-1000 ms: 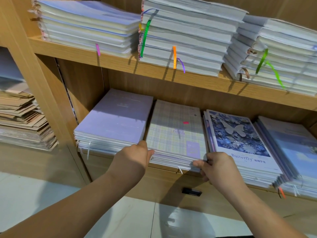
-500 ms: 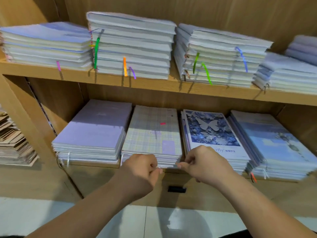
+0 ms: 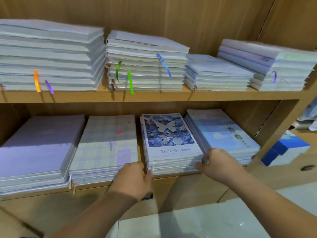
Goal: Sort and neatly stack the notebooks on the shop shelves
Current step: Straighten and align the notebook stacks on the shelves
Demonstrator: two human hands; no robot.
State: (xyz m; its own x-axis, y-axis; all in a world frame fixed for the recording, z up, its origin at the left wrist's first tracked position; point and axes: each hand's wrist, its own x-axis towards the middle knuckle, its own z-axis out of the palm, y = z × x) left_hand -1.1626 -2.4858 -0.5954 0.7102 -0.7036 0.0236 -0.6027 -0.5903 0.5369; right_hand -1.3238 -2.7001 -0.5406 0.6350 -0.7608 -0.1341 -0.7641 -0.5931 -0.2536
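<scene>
Both hands bracket the butterfly stack (image 3: 169,134), third from the left on the lower shelf (image 3: 96,185). The left hand (image 3: 135,179) lies against its near-left corner, but the back of the hand hides the fingers, so whether it grips or only presses cannot be told. The right hand (image 3: 217,165) clamps the near-right corner, with its fingers (image 3: 205,158) tucked into the gap beside the pale blue stack (image 3: 223,134).

On the upper shelf (image 3: 154,97) sit thicker piles of white-edged notebooks. Below, the lilac stack (image 3: 37,145) is far left and the plaid stack (image 3: 106,143) just beside it. A blue box (image 3: 284,150) sits outside the unit to the right.

The butterfly stack looks roughly squared, though its lower books are blurred. Judging from here, an uneven push from the two hands could skew the pile or fan its lower books toward the plaid stack. The wedged fingers could also drag the pale blue covers askew as they come out. A pull too far toward the near edge could tip slippery covers off the shelf lip. A green ribbon (image 3: 118,71) hangs above, well clear.
</scene>
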